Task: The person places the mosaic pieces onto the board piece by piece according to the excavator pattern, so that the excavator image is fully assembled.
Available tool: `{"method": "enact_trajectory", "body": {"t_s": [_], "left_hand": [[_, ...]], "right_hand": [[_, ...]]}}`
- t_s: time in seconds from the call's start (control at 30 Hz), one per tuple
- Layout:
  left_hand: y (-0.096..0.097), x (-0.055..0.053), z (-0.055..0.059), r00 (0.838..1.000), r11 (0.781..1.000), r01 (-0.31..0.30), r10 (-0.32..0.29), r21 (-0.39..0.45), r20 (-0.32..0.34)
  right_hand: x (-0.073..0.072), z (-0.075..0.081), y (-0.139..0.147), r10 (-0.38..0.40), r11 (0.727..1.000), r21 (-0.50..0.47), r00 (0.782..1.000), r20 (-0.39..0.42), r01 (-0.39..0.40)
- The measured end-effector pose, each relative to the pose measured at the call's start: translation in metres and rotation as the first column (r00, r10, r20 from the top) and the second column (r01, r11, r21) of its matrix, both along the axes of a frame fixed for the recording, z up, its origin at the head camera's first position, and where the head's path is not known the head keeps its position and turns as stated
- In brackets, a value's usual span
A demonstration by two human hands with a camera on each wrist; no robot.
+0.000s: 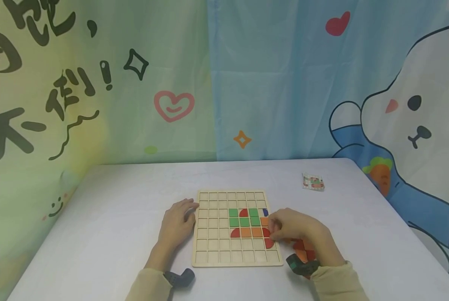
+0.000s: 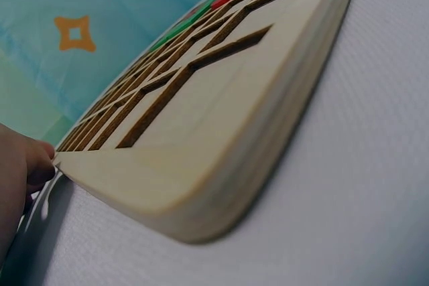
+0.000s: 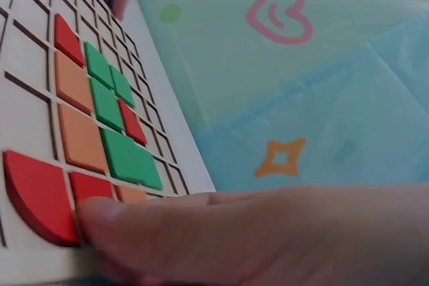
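A wooden grid board lies flat on the table, with green, orange, red and blue tiles in its right half. My left hand rests at its left edge, fingers extended and fingertips at the rim. At the right edge, my right hand pinches a red tile in the last column, the thumb tip over its face. The other fingers are hidden behind the thumb in the right wrist view. Beside that tile is a red quarter-round tile. Green tiles sit in cells farther in.
Loose red and orange tiles lie right of the board, partly under my right wrist. A small printed packet lies at the back right of the white table. A printed curtain hangs behind.
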State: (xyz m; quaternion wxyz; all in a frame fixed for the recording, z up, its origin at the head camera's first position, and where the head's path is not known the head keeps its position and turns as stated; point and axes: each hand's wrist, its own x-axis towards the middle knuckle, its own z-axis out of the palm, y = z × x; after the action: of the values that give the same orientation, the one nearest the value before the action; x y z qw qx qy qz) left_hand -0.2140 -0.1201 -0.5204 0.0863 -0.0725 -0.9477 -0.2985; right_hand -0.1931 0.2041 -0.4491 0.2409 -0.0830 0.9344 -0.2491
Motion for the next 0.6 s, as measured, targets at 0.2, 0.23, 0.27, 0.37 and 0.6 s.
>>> {"method": "enact_trajectory", "body": {"t_s": [0.2,0.23,0.27,0.37,0.6], "left_hand": [[0.002,0.0,0.003,1.0,1.0,0.003,-0.003,-0.001,0.007],[0.002,0.0,0.003,1.0,1.0,0.002,-0.002,-0.003,0.008],[0.002,-0.001,0.004,1.0,1.0,0.002,-0.002,-0.005,0.009],[0.002,-0.001,0.004,1.0,1.0,0.003,-0.003,-0.006,0.014],[0.001,0.001,0.004,1.0,1.0,-0.004,0.004,-0.004,0.006]], "right_hand": [[-0.008,0.002,0.021,-0.064,0.998,-0.01,0.989,-0.13,0.064],[-0.009,0.002,0.025,-0.07,0.997,0.001,0.988,-0.141,0.071],[-0.01,0.002,0.028,-0.085,0.996,0.01,0.988,-0.131,0.087],[-0.01,0.002,0.036,-0.094,0.993,0.055,0.991,-0.096,0.1],[-0.01,0.001,0.035,-0.074,0.992,0.092,0.993,-0.087,0.082]]}}
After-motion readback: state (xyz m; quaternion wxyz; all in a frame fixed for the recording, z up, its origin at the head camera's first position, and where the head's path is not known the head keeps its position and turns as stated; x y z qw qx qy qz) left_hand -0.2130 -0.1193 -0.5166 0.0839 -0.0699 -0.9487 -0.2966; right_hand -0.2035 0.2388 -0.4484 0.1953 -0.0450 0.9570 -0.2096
